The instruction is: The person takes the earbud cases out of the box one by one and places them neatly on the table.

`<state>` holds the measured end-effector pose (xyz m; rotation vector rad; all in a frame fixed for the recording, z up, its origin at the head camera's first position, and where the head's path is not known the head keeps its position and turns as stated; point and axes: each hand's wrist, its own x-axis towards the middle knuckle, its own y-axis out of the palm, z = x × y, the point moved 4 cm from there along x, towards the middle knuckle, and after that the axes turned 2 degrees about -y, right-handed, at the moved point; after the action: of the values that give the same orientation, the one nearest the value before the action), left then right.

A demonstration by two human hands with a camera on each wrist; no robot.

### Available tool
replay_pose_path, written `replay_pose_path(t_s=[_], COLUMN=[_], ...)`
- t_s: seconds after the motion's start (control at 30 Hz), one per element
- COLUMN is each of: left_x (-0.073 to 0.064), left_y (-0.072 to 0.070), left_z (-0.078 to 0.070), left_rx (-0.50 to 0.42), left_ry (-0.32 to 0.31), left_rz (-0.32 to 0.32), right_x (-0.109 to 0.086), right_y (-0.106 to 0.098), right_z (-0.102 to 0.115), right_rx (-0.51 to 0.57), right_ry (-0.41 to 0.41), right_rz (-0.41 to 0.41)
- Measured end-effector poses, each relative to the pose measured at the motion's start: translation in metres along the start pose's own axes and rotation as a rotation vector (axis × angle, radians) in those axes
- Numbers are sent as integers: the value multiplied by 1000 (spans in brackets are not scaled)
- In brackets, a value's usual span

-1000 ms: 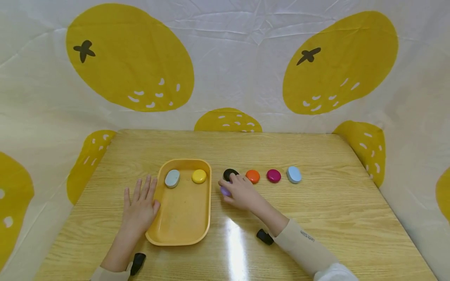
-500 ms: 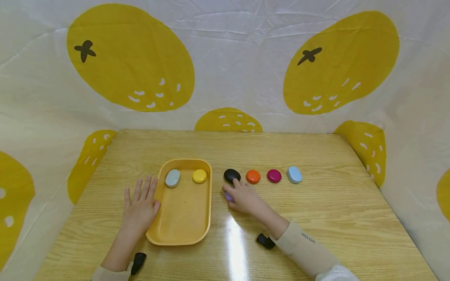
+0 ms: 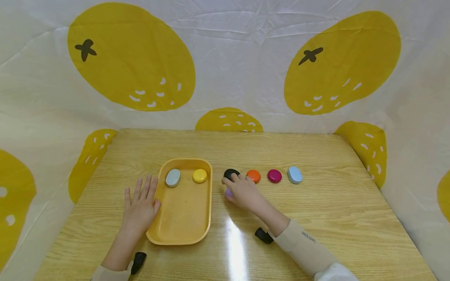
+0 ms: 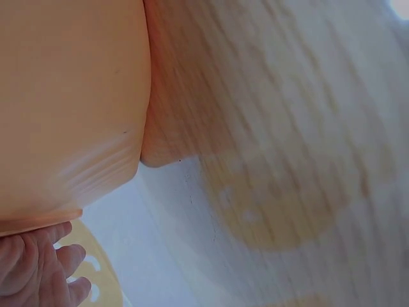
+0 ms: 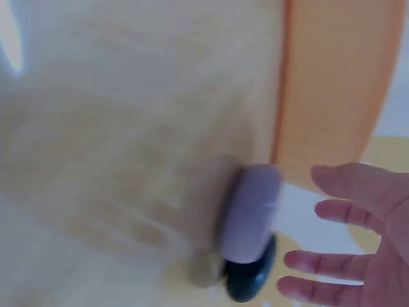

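My left hand [image 3: 138, 207] lies with spread fingers along the left rim of a yellow-orange tray [image 3: 184, 218]; in the left wrist view its fingers [image 4: 70, 259] sit at the tray's edge. My right hand [image 3: 242, 191] is over a purple pebble-shaped piece [image 3: 229, 193], partly hiding it, right of the tray. In the right wrist view the fingers [image 5: 326, 259] stand spread and relaxed, apart from the purple piece. Just beyond it, a glossy black oval piece [image 3: 230, 173] is overlapped by the fingertips.
Orange [image 3: 254, 176], magenta [image 3: 274, 176] and light blue [image 3: 295, 175] pieces continue the row to the right. Inside the tray lie a pale grey-blue oval piece [image 3: 173, 178] and a round yellow piece [image 3: 200, 176]. A patterned white cloth [image 3: 239, 70] hangs behind the wooden table [image 3: 334, 218].
The purple piece first shifted slightly toward me and right, uncovering the black piece. The right hand has since moved a little forward, overlapping the black piece again. The left hand stays put.
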<state>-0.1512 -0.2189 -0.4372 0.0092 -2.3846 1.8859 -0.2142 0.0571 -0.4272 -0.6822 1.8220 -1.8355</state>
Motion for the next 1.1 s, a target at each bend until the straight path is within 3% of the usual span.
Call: replay_pose_path(t_s=[0.17, 0.4, 0.67, 0.87, 1.1], left_x=[0, 0, 1, 0, 0], left_y=[-2, -2, -1, -2, -2], left_z=[-1, -1, -1, -2, -1], left_rx=[-4, -7, -5, -3, 3], left_ry=[2, 0, 1, 2, -4], left_rz=[-1, -11, -10, -4, 1], right_x=[18, 48, 77, 87, 94], right_y=[-21, -32, -10, 11, 24], right_z=[9, 34, 54, 59, 67], right_rx=[30, 14, -45, -96, -282], right_ry=[-23, -122, -193, -140, -78], right_rz=[-82, -94, -43, 52, 128])
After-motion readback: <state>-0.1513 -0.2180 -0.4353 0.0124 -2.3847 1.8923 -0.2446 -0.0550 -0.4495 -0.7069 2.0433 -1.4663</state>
